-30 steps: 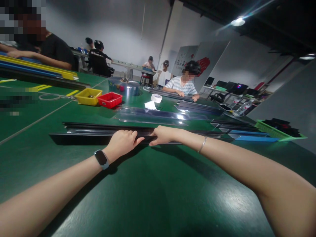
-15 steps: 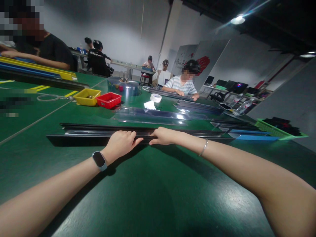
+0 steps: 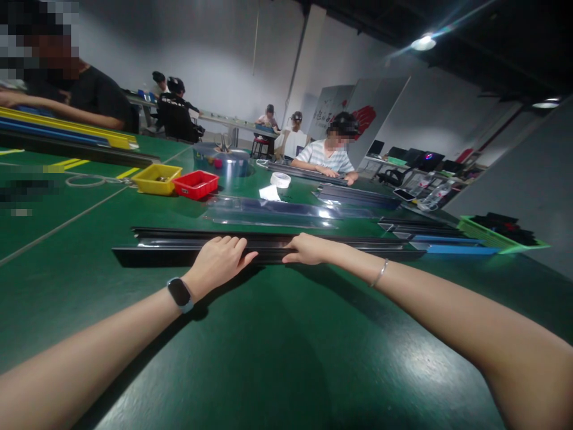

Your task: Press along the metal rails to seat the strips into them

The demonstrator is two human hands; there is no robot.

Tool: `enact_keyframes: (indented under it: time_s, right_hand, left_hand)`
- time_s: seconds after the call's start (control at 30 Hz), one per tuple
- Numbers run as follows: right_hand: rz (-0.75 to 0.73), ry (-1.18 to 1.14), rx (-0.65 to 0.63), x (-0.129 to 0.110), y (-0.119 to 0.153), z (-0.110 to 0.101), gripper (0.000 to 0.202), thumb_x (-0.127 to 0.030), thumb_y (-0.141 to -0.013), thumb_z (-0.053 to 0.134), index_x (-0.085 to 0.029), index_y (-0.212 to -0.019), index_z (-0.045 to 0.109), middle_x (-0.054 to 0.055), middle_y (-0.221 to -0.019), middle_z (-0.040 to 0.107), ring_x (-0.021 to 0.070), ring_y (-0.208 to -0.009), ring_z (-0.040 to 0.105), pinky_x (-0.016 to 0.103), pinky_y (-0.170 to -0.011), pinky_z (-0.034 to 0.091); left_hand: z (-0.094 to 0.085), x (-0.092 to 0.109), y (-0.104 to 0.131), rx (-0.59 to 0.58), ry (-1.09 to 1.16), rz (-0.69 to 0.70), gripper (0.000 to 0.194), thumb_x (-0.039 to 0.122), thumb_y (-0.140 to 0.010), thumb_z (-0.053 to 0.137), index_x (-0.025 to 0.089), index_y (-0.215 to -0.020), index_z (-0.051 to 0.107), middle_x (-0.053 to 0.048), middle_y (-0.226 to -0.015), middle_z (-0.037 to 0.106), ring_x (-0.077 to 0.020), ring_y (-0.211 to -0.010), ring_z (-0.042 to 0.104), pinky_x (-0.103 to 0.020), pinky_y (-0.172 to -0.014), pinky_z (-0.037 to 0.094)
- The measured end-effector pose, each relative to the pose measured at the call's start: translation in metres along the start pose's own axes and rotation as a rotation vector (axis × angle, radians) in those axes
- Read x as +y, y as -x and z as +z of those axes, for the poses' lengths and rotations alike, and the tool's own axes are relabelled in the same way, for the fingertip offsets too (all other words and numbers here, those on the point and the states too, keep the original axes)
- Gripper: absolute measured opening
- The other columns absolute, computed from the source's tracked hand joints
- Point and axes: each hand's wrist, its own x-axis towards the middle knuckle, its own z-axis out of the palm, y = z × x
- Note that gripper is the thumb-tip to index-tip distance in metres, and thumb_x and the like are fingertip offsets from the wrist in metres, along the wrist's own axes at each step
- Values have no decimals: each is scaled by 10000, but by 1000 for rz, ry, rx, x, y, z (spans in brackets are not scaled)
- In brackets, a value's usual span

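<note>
A long black channel-shaped profile lies crosswise in front of me on the green table. A shiny strip shows inside its groove. My left hand, with a watch on the wrist, is closed over the profile left of its middle, fingers over the top and thumb along the near wall. A short way to the right, my right hand pinches the same profile. The fingertips of that hand are partly hidden in the groove. Clear plastic strips lie just beyond the profile.
Behind stand a yellow bin, a red bin, a tape roll and a roll of clear film. More profiles and a green basket are at the right. Co-workers sit across and at the left.
The profile's left end has shifted to the right. My right hand has moved slightly right along with it, while my left hand has stayed nearly in place, so the gap between my hands is wider.
</note>
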Motion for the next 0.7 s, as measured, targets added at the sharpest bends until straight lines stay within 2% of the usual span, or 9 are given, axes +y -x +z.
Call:
enact_keyframes:
  time_s: [0.4,0.57,0.7]
  right_hand:
    - [32,35,-15,43,26,12,482,-509,-780,444,-145,-1041,622,111,-968,652,206,-842,595,242,-697,404]
    - [48,51,-20,48,23,13,527,-530,-752,461,-142,-1079,603,118,-992,644,217,-865,592,256,-722,403]
    - [94,55,-87,41,18,5,581,-561,-704,498,-137,-1089,600,119,-980,647,221,-851,596,259,-707,407]
  left_hand:
    - [1,0,1,13,-51,-39,417,473,-850,308,156,-735,555,-75,-635,603,-202,-666,567,-309,-621,358]
    - [4,-2,2,-5,-45,-65,465,490,-850,286,156,-698,572,-76,-607,605,-205,-629,576,-298,-577,345]
    - [7,-4,3,-25,-49,-53,490,496,-852,267,159,-670,572,-76,-603,609,-202,-609,580,-293,-562,338]
